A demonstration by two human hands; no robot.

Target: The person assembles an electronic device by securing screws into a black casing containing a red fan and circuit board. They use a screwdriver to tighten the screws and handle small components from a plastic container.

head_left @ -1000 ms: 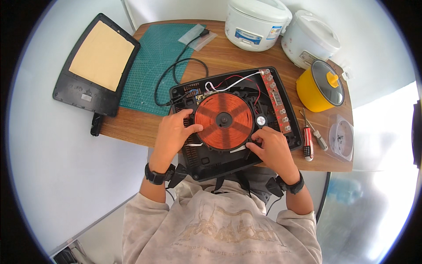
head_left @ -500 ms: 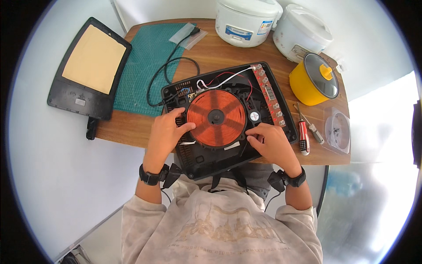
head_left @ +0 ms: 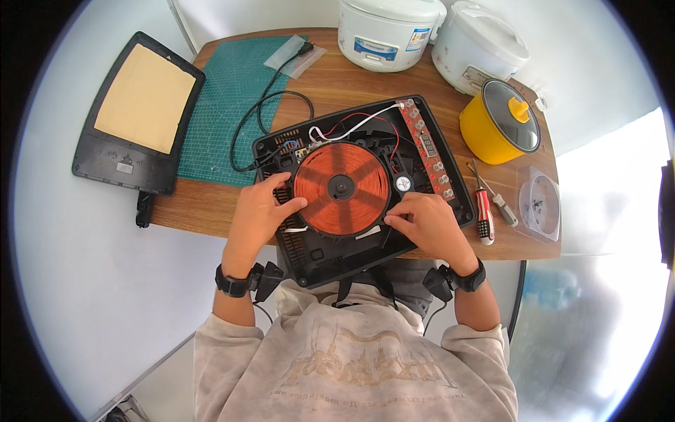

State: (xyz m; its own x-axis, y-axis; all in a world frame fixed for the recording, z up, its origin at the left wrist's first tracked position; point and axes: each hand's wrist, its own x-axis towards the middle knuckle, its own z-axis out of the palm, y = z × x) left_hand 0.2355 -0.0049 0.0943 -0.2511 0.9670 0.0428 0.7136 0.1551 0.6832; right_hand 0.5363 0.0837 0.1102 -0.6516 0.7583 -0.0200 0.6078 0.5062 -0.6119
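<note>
An opened induction cooker base [head_left: 328,266], a black plastic tray, lies tilted across the table's front edge. In its middle sits a round copper coil [head_left: 316,179] with a dark hub. My left hand [head_left: 261,209] rests at the coil's left edge, thumb and forefinger spread, the thumb tip touching the windings. At the coil's lower right edge my right hand [head_left: 427,221] is closed, thumb and forefinger pinched together; what lies between them is too small to make out. A red button board [head_left: 426,148] runs along the base's right side, joined by white and red wires.
Right of the base lie a red-and-white screwdriver [head_left: 485,218], a grey-handled screwdriver [head_left: 505,211] and a clear tray of screws [head_left: 540,228]. Behind stand a yellow pot [head_left: 485,133] and two white rice cookers [head_left: 383,56]. Leftward are a green cutting mat [head_left: 225,105] and black cover [head_left: 105,158].
My right thumb and forefinger have drawn together at the coil's edge. My left hand keeps its place on the coil. The whole view has shifted slightly.
</note>
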